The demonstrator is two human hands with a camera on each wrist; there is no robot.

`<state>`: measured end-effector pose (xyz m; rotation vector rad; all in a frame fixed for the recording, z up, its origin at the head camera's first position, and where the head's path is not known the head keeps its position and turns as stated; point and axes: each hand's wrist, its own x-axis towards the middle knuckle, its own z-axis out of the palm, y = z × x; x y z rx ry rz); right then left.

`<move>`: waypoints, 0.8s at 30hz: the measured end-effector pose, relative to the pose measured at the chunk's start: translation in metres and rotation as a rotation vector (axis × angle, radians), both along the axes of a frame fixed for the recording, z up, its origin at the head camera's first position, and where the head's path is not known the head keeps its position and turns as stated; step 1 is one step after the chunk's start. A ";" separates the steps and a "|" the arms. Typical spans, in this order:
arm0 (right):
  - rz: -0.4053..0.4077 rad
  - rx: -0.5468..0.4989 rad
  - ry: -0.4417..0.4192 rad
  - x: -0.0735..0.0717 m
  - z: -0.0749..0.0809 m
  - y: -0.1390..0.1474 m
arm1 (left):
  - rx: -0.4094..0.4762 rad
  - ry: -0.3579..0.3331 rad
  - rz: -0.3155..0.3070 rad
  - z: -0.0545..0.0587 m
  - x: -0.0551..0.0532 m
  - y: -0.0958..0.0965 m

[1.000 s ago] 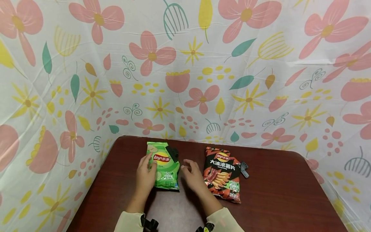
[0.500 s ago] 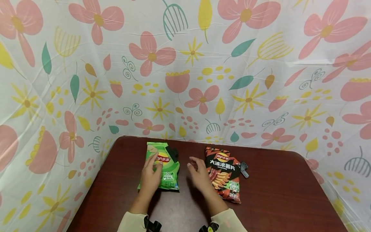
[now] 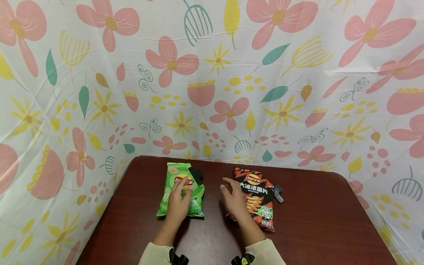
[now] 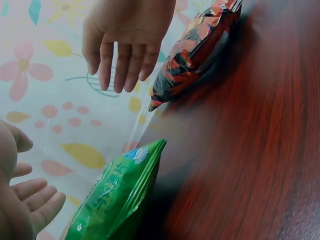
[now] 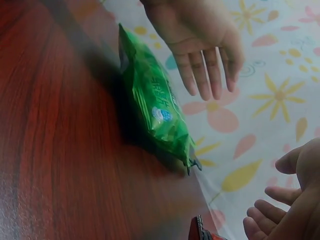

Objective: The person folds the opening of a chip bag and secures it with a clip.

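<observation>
Grn chip bag [image 3: 197, 190] w/ blk clip [image 3: 196, 176], contents hidden.

The backdrop [image 3: 218, 141] hangs behind the table [image 3: 318, 209] and along its left side. The left snack bag [image 3: 196, 191] and the right snack bag [image 3: 260, 198] lie on the table, apart from each other. One clip [image 3: 196, 176] sits at the far right edge of the left snack bag; a second clip [image 3: 279, 194] sits at the right edge of the right snack bag. The left hand [image 3: 179, 203] is above the left snack bag; the right hand [image 3: 234, 200] is above the right snack bag's left edge.
</observation>
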<state>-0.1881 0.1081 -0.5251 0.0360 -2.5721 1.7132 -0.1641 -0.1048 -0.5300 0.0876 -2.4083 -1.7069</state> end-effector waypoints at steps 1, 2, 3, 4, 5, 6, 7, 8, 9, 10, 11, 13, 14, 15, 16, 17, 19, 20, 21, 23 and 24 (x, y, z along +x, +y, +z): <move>-0.002 0.005 0.001 0.000 0.000 0.001 | -0.001 0.002 -0.002 0.000 0.000 0.001; -0.006 0.008 -0.003 0.000 0.001 0.002 | -0.003 0.005 -0.005 -0.001 0.000 0.003; -0.009 0.011 -0.007 0.000 0.002 0.004 | -0.006 0.008 -0.008 -0.001 -0.001 0.004; -0.011 0.014 -0.009 0.000 0.002 0.005 | -0.007 0.011 -0.013 -0.002 -0.001 0.006; -0.012 0.019 -0.013 0.000 0.002 0.006 | -0.005 0.016 -0.021 -0.002 -0.001 0.007; -0.015 0.020 -0.021 0.000 0.002 0.008 | -0.006 0.017 -0.027 -0.002 -0.001 0.009; -0.016 0.022 -0.032 0.000 0.001 0.009 | -0.006 0.017 -0.034 -0.003 -0.002 0.011; -0.015 0.019 -0.042 0.000 0.001 0.010 | -0.004 0.015 -0.040 -0.003 -0.002 0.012; -0.013 0.012 -0.054 0.001 0.001 0.011 | -0.004 0.014 -0.047 -0.003 -0.002 0.014; -0.013 0.006 -0.061 0.001 0.001 0.013 | -0.001 0.011 -0.052 -0.003 -0.002 0.015; -0.012 0.005 -0.065 0.002 0.001 0.014 | 0.001 0.009 -0.059 -0.003 -0.001 0.017; -0.017 -0.001 -0.072 0.003 0.001 0.017 | 0.005 0.001 -0.069 -0.003 -0.001 0.020; -0.019 -0.001 -0.072 0.003 0.001 0.018 | 0.006 0.000 -0.072 -0.003 -0.001 0.021; -0.025 0.004 -0.071 0.003 0.000 0.020 | 0.008 0.000 -0.074 -0.003 -0.001 0.022; -0.030 0.008 -0.068 0.003 0.000 0.021 | 0.011 0.000 -0.075 -0.003 -0.001 0.023; -0.036 0.013 -0.066 0.003 -0.001 0.022 | 0.012 0.002 -0.077 -0.004 -0.001 0.024; -0.047 0.018 -0.061 0.003 -0.001 0.025 | 0.011 0.003 -0.081 -0.005 -0.001 0.026; -0.053 0.019 -0.059 0.002 0.000 0.026 | 0.010 0.004 -0.083 -0.006 -0.001 0.027; -0.058 0.021 -0.060 0.002 0.000 0.028 | 0.012 0.006 -0.088 -0.007 -0.002 0.028; -0.066 0.023 -0.061 0.002 0.001 0.031 | 0.011 0.009 -0.101 -0.008 -0.002 0.030; -0.066 0.022 -0.064 0.002 0.002 0.033 | 0.010 0.010 -0.106 -0.009 -0.002 0.031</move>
